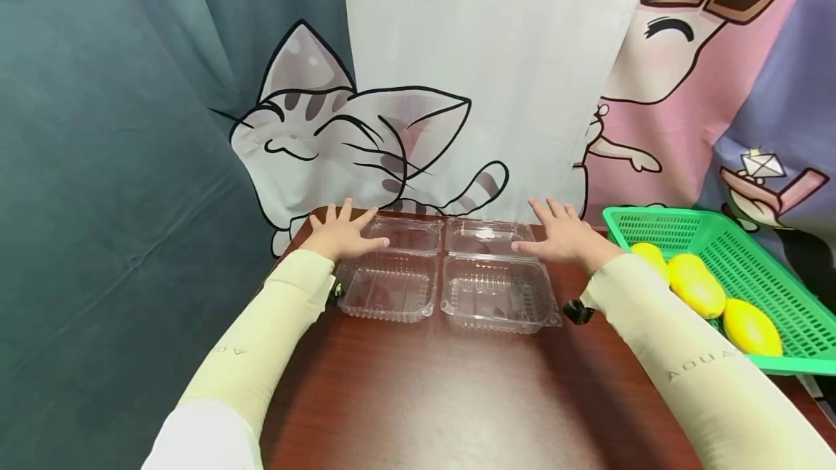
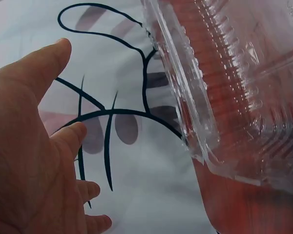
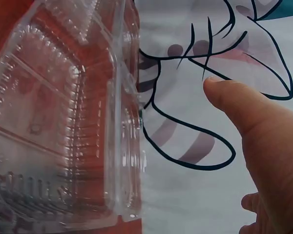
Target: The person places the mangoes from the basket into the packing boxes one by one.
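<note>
Two clear plastic clamshell containers lie side by side on the table with their lids folded back: a left container [image 1: 390, 289] and a right container [image 1: 498, 292]. My left hand [image 1: 339, 236] is spread above the outer edge of the left container's lid, holding nothing. Over the right container's lid, on its outer side, my right hand [image 1: 563, 238] is spread too and holds nothing. In the left wrist view the fingers [image 2: 71, 136] appear apart from the plastic. The right wrist view shows the thumb [image 3: 224, 92] extended, away from the container [image 3: 112, 122].
A green plastic basket [image 1: 784, 274] with several yellow mangoes [image 1: 697, 287] stands at the right. The brown table [image 1: 418, 397] reaches back to a hanging curtain [image 1: 496, 56] with a cartoon cat print. Dark curtain cloth [image 1: 130, 201] hangs at the left.
</note>
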Demonstrator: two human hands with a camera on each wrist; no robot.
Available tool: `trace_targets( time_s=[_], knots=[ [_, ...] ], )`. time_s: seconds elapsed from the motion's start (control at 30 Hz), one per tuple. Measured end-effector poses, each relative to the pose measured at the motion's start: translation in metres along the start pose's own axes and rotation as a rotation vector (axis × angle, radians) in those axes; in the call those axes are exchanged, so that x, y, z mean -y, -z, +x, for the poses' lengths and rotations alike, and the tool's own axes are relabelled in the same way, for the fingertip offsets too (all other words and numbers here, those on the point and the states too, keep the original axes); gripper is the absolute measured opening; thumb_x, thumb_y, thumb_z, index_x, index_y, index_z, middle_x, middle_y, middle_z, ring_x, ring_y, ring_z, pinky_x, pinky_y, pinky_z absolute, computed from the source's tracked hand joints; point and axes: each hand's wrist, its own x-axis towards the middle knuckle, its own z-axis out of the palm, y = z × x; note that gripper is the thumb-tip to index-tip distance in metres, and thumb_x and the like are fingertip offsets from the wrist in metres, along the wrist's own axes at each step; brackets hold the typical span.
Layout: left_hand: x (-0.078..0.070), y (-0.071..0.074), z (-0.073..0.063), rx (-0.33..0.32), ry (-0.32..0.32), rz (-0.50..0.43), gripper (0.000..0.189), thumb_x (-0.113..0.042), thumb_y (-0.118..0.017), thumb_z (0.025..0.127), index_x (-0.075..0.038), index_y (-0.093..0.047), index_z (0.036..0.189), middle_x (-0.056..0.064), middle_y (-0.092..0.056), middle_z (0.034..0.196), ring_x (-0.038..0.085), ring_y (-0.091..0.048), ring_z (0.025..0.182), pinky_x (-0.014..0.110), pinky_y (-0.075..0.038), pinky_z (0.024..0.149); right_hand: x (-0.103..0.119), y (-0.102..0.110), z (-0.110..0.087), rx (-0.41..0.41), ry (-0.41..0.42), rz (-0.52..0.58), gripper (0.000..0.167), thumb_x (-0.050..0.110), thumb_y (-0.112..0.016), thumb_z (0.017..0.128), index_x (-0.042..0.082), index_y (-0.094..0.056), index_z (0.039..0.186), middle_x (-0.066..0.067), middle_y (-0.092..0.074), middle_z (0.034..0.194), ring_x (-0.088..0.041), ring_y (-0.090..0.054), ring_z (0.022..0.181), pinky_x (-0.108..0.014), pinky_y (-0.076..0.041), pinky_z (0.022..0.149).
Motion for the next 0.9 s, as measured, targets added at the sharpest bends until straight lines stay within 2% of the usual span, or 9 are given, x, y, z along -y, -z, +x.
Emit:
trace_targets(
  time_s=[0.3,0.57,0.73,0.9],
  knots=[
    [0.002,-0.033,-0.005,-0.056,-0.036,-0.012,0.091,-0.081,-0.038,0.089,-0.035,-0.015,0.163,0.023,0.001,0.168,0.054,0.0,0.15,0.081,-0.008,0.108,-0.011,-0.045,-0.01,-0.078,0.025,0.011,0.112,0.077,-0.055,0.085,0.012,-0.009,0.164,-0.028,-0.006,0.166,-0.054,-0.001,0.149,-0.074,-0.01,0.113],
    [0.005,-0.069,-0.009,-0.057,-0.039,-0.079,0.083,-0.071,-0.044,0.094,-0.032,-0.02,0.163,0.025,-0.002,0.167,0.052,-0.003,0.151,0.075,-0.01,0.112,-0.016,-0.087,-0.018,-0.042,0.025,0.039,0.11,0.071,-0.061,0.086,0.009,-0.012,0.163,-0.027,-0.007,0.166,-0.049,-0.004,0.151,-0.071,-0.011,0.115],
    [0.006,-0.093,-0.012,-0.056,-0.028,-0.081,0.08,-0.068,-0.043,0.096,-0.027,-0.026,0.162,0.026,-0.007,0.166,0.049,-0.005,0.151,0.073,-0.012,0.114,-0.018,-0.104,-0.02,-0.057,0.047,0.046,0.108,0.07,-0.062,0.085,0.004,-0.022,0.16,-0.028,-0.015,0.164,-0.051,-0.01,0.15,-0.071,-0.015,0.114],
    [0.012,-0.109,-0.012,-0.089,-0.037,-0.046,0.078,-0.065,-0.044,0.097,-0.025,-0.026,0.162,0.025,-0.007,0.166,0.048,-0.003,0.152,0.069,-0.014,0.116,-0.021,-0.117,-0.02,-0.076,0.075,-0.01,0.106,0.07,-0.062,0.085,0.0,-0.029,0.157,-0.028,-0.02,0.163,-0.051,-0.015,0.149,-0.07,-0.021,0.113]
  ],
)
